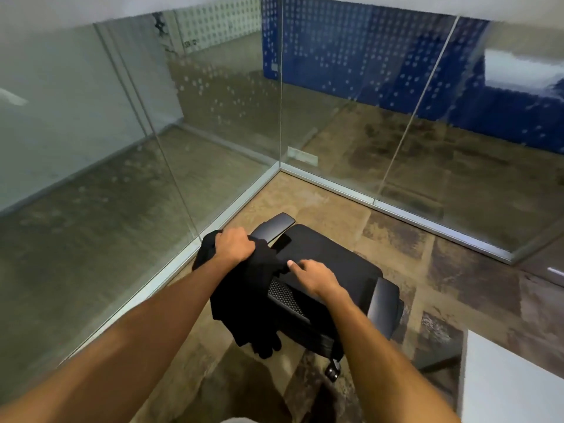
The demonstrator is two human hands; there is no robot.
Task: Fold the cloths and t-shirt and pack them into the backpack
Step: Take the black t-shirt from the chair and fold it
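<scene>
A black garment (247,300), cloth or t-shirt I cannot tell, hangs bunched over the left side of a black office chair (329,257). My left hand (235,247) grips the top of the garment in a fist, near the chair's left armrest. My right hand (314,277) pinches an edge of the same fabric with thumb and fingers, just above the chair's seat. The lower part of the garment dangles below the chair's mesh back. No backpack is in view.
Glass partition walls (213,132) meet in a corner just beyond the chair. The floor is patterned brown carpet (442,270). A white surface's corner (512,377) shows at the lower right. The chair's right armrest (384,303) and a caster (334,372) stick out.
</scene>
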